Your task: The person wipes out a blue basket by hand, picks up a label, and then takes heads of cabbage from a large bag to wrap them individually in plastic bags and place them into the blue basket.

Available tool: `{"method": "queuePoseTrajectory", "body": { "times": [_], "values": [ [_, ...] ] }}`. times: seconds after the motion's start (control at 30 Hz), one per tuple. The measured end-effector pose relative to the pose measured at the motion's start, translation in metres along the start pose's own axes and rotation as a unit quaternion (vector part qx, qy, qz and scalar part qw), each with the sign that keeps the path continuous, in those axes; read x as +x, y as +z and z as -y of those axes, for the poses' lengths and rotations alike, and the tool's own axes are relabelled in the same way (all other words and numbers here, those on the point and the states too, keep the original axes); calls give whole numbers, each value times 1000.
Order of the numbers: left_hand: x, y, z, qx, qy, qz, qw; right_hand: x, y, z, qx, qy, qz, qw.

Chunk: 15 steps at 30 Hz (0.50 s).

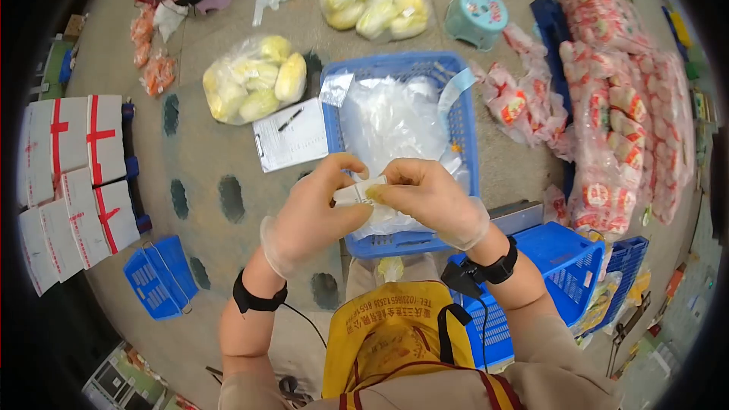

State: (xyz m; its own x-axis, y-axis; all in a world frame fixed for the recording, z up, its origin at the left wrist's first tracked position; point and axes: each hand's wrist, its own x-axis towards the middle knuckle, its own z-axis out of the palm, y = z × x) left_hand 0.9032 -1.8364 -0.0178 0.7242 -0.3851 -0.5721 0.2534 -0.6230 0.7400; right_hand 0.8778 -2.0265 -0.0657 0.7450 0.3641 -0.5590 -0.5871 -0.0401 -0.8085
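My left hand (317,203), in a thin see-through glove, pinches a small white label (349,194) between thumb and fingers. From the other side my right hand (431,193), gloved the same way, also grips the label, its thumb lying along the edge. Dark print on the label is too small to read. Both hands are above the near part of a blue plastic basket (472,153), which holds clear plastic bags (395,118). A clipboard with a written sheet (292,140) and a black pen (291,119) lies just left of the basket.
Bagged cabbages (254,80) lie beyond the clipboard, with more bags (376,4) farther back. A light-blue stool (476,19) stands behind the basket. Red-and-white packed sacks (607,129) are piled right. White boxes (72,190) with red tape and a blue crate (159,277) stand left.
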Motion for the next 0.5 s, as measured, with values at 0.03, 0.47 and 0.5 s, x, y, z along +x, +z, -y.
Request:
{"method": "queuePoseTrajectory", "body": {
  "times": [0.03, 0.47, 0.5],
  "values": [
    [-15, 0, -15, 3, 12, -4, 1000, -20, 1, 15, 25, -27, -10, 999],
    [-90, 50, -58, -490, 60, -157, 855, -121, 53, 77, 208, -145, -156, 955],
    [-93, 47, -53, -491, 61, -154, 855, -125, 54, 78, 169, -154, -161, 960]
  ]
}}
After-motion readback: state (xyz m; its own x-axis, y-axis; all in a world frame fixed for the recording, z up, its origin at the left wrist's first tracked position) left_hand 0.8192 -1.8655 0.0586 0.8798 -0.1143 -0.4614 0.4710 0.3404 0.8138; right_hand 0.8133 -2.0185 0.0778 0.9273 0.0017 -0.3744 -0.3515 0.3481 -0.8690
